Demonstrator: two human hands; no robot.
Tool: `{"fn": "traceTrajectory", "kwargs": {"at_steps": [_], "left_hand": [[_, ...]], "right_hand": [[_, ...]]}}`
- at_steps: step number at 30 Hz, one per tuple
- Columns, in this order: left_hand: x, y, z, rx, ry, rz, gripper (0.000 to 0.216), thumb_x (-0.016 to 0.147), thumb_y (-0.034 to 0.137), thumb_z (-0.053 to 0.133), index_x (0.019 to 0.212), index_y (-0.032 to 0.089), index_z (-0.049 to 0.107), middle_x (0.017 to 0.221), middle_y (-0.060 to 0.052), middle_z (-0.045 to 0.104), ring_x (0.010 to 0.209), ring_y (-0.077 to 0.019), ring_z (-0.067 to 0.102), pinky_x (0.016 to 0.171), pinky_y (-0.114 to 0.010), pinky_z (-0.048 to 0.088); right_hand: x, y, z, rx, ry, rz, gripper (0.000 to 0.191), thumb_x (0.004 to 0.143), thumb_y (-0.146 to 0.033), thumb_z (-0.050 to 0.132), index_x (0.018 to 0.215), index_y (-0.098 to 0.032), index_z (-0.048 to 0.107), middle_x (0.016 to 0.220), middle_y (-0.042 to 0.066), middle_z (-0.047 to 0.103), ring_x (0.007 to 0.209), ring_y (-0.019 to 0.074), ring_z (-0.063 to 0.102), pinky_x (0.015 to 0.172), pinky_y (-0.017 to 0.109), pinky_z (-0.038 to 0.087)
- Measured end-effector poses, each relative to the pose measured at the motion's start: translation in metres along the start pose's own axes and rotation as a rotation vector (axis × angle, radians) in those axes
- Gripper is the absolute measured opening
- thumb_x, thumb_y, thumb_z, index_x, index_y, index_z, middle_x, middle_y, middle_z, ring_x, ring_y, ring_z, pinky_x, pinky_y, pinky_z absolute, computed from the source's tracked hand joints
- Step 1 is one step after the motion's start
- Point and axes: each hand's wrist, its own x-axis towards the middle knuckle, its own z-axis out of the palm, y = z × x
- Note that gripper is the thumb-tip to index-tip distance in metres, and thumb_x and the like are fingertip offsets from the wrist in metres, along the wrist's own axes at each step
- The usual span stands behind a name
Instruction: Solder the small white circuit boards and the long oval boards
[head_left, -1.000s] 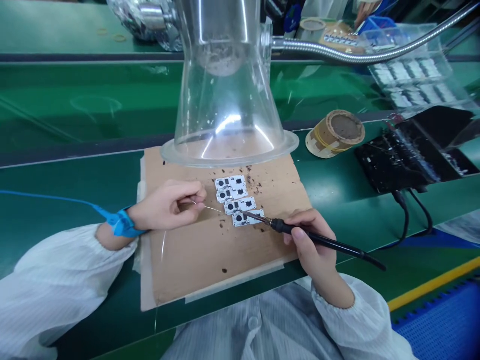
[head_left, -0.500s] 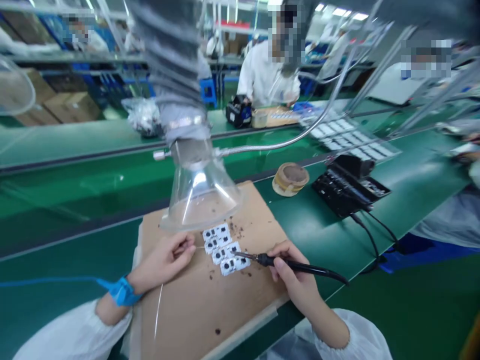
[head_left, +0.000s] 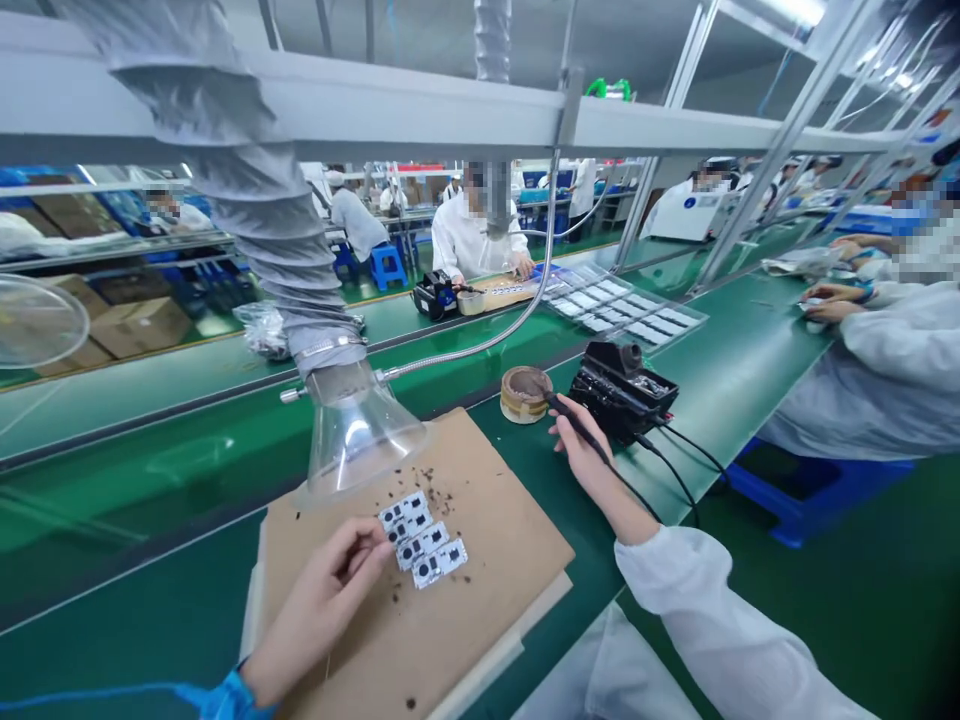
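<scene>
The soldering iron (head_left: pixel 564 412) is out to the right of the cardboard sheet (head_left: pixel 487 590), its tip resting in or just over the round pot (head_left: pixel 517 400) beside the black station (head_left: pixel 622 390). The right hand (head_left: pixel 583 455) is closed around its handle like a pen. The left hand (head_left: pixel 330 595) lies on the cardboard, thumb and forefinger pinched together on a thin wire (head_left: pixel 327 665) that barely shows, fingertips touching the row of four small white boards (head_left: pixel 421 540) under the clear funnel (head_left: pixel 360 440). The boards look loose, so a twitch of those fingers could knock them out of line. The iron's cord (head_left: pixel 675 470) trails near the hot end and could get scorched or snag the stroke.
</scene>
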Motion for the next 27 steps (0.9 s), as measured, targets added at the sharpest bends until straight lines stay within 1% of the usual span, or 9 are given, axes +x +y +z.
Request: {"fn": "traceTrajectory", "kwargs": {"at_steps": [2, 4, 7, 10, 12, 15, 19, 22, 27], "left_hand": [[0.0, 0.013, -0.001, -0.03, 0.019, -0.024, 0.025, 0.112, 0.043, 0.049, 0.099, 0.026, 0.061, 0.083, -0.004, 0.067, 0.069, -0.0194, 0.066, 0.06, -0.029, 0.056], [0.003, 0.021, -0.001, -0.035, 0.018, -0.011, 0.026, 0.112, 0.039, 0.051, 0.096, 0.023, 0.063, 0.079, -0.002, 0.064, 0.066, -0.0157, 0.061, 0.06, -0.025, 0.052], [0.01, 0.024, 0.003, -0.01, 0.015, 0.02, 0.023, 0.11, 0.034, 0.056, 0.095, 0.02, 0.066, 0.075, 0.001, 0.057, 0.063, -0.0134, 0.052, 0.06, -0.024, 0.045], [0.017, 0.017, 0.009, -0.013, 0.015, 0.089, 0.012, 0.107, 0.025, 0.06, 0.099, 0.019, 0.065, 0.081, 0.0, 0.061, 0.069, -0.0137, 0.054, 0.066, -0.026, 0.045], [0.018, 0.01, 0.012, -0.016, 0.025, 0.151, 0.006, 0.106, 0.019, 0.061, 0.1, 0.02, 0.064, 0.082, 0.001, 0.061, 0.071, -0.0133, 0.054, 0.068, -0.026, 0.044], [0.015, 0.0, 0.016, -0.03, 0.038, 0.21, 0.008, 0.104, 0.012, 0.062, 0.1, 0.02, 0.062, 0.083, 0.001, 0.059, 0.071, -0.0129, 0.052, 0.068, -0.025, 0.042], [0.01, -0.009, 0.018, -0.071, -0.013, 0.193, 0.011, 0.103, 0.01, 0.06, 0.099, 0.021, 0.061, 0.083, 0.002, 0.058, 0.07, -0.0124, 0.051, 0.066, -0.025, 0.042], [0.01, -0.009, 0.018, -0.096, -0.027, 0.174, 0.012, 0.102, 0.009, 0.06, 0.1, 0.021, 0.06, 0.081, 0.003, 0.055, 0.068, -0.0117, 0.049, 0.065, -0.025, 0.041], [0.014, -0.004, 0.017, -0.105, -0.094, 0.196, 0.012, 0.103, 0.01, 0.059, 0.099, 0.02, 0.06, 0.081, 0.004, 0.053, 0.068, -0.0115, 0.048, 0.066, -0.026, 0.04]], "right_hand": [[-0.012, -0.006, 0.0, 0.015, 0.043, -0.02, 0.057, 0.103, -0.063, 0.069, 0.139, -0.019, 0.068, 0.121, 0.015, 0.077, 0.09, 0.0223, 0.074, 0.067, 0.034, 0.063], [-0.034, -0.016, -0.002, 0.029, 0.043, -0.009, 0.047, 0.105, -0.058, 0.07, 0.134, -0.021, 0.069, 0.117, 0.011, 0.077, 0.088, 0.0199, 0.072, 0.072, 0.034, 0.064], [-0.08, -0.031, -0.004, 0.044, -0.094, 0.026, 0.034, 0.105, -0.051, 0.073, 0.125, -0.023, 0.072, 0.101, 0.006, 0.076, 0.079, 0.0179, 0.07, 0.073, 0.033, 0.062], [-0.121, -0.039, -0.005, 0.068, -0.26, 0.004, 0.024, 0.107, -0.044, 0.073, 0.121, -0.025, 0.075, 0.104, 0.006, 0.075, 0.081, 0.0174, 0.072, 0.075, 0.032, 0.062], [-0.137, -0.042, -0.005, 0.131, -0.358, 0.028, 0.02, 0.109, -0.041, 0.071, 0.121, -0.025, 0.075, 0.101, 0.006, 0.075, 0.079, 0.0174, 0.073, 0.073, 0.031, 0.062], [-0.142, -0.045, -0.002, 0.214, -0.438, 0.073, 0.02, 0.111, -0.041, 0.068, 0.118, -0.025, 0.077, 0.095, 0.005, 0.076, 0.076, 0.0169, 0.074, 0.068, 0.029, 0.062], [-0.136, -0.049, 0.001, 0.209, -0.401, 0.116, 0.019, 0.111, -0.04, 0.067, 0.112, -0.025, 0.078, 0.088, 0.003, 0.074, 0.07, 0.0147, 0.072, 0.065, 0.026, 0.061], [-0.135, -0.05, -0.001, 0.176, -0.406, 0.125, 0.016, 0.11, -0.037, 0.068, 0.108, -0.024, 0.079, 0.088, 0.003, 0.075, 0.069, 0.0134, 0.072, 0.063, 0.023, 0.061], [-0.136, -0.048, -0.004, 0.164, -0.448, 0.135, 0.015, 0.11, -0.034, 0.069, 0.108, -0.023, 0.079, 0.089, 0.003, 0.076, 0.068, 0.0135, 0.072, 0.061, 0.023, 0.06]]}}
